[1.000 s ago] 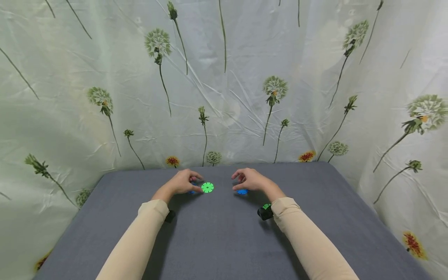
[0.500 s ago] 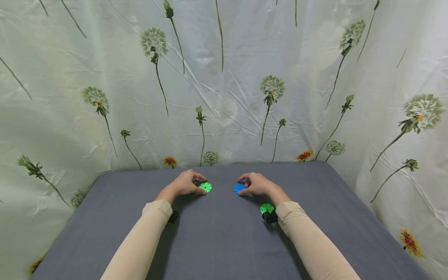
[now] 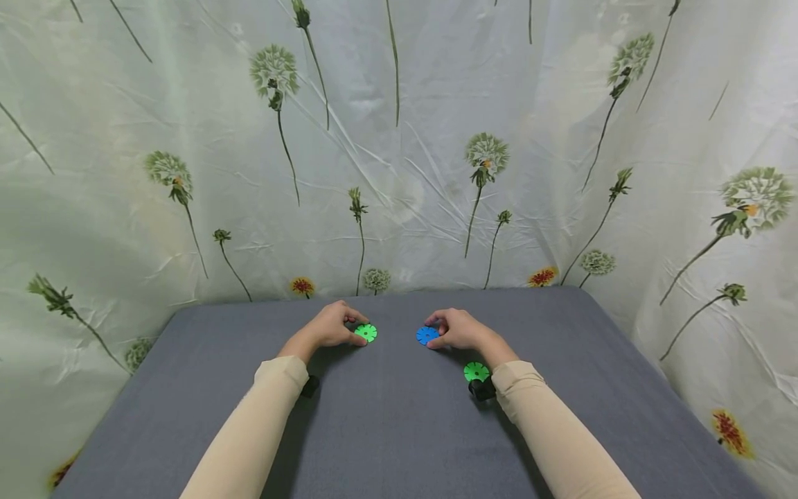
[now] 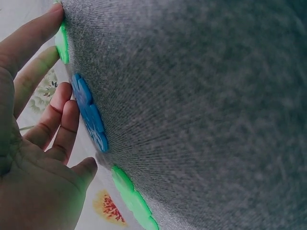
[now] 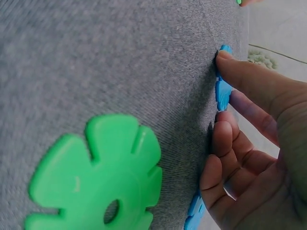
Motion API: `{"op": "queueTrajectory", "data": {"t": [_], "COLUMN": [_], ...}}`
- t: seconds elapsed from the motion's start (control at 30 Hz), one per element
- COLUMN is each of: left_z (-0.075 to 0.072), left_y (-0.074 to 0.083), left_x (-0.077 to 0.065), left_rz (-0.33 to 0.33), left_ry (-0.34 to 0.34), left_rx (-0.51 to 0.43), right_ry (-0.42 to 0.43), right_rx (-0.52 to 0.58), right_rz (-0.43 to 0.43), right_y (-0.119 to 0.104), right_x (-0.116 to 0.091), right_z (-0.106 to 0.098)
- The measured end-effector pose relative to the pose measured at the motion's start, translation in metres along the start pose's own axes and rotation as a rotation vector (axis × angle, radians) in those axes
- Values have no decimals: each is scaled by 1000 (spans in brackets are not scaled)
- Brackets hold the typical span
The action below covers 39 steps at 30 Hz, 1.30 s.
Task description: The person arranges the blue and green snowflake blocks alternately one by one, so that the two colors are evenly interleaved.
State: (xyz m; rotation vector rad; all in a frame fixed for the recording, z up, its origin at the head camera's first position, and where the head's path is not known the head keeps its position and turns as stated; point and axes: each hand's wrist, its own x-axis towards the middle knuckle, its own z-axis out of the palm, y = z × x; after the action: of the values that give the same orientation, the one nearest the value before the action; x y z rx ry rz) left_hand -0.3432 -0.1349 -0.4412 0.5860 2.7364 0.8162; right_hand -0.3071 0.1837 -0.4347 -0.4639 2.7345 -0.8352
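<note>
My left hand (image 3: 332, 326) holds a green interlocking disc (image 3: 366, 333), flower-shaped with notches, between thumb and fingertip at its edges. In the left wrist view a blue disc (image 4: 89, 115) lies beside the curled other fingers, and a second green disc (image 4: 133, 199) is past the little finger. My right hand (image 3: 460, 328) has its thumb and forefinger on opposite edges of a blue interlocking disc (image 3: 427, 336) close on the cloth. Its remaining fingers curl loosely, with another blue disc (image 5: 195, 213) partly hidden under them.
A green disc (image 3: 476, 372) lies by the right wrist, close to the black wrist camera (image 3: 481, 389). Grey cloth (image 3: 386, 416) covers the table. Behind its far edge hangs a flower-printed curtain (image 3: 411, 173).
Both hands have closed in on their discs: the left thumb and finger came onto the green one, the right onto the blue one. In the last half second they hardly moved.
</note>
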Motion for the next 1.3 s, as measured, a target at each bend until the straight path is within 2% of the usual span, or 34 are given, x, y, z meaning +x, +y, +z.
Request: {"op": "queueTrajectory", "data": {"t": [0.37, 0.63, 0.9, 1.3], "left_z": [1, 3, 5, 5], "left_y": [-1, -1, -3, -6], "left_x": [-1, 1, 1, -1], "left_rz": [1, -3, 5, 13], "left_ry": [0, 7, 21, 33], "left_rx": [-6, -10, -19, -91], "right_ry": [9, 4, 25, -3], "right_rx": [23, -1, 118, 175], "right_rz": [15, -6, -71, -48], "right_y": [-3, -3, -4, 1], "right_x": [-2, 0, -1, -5], "right_z": [1, 0, 4, 7]}}
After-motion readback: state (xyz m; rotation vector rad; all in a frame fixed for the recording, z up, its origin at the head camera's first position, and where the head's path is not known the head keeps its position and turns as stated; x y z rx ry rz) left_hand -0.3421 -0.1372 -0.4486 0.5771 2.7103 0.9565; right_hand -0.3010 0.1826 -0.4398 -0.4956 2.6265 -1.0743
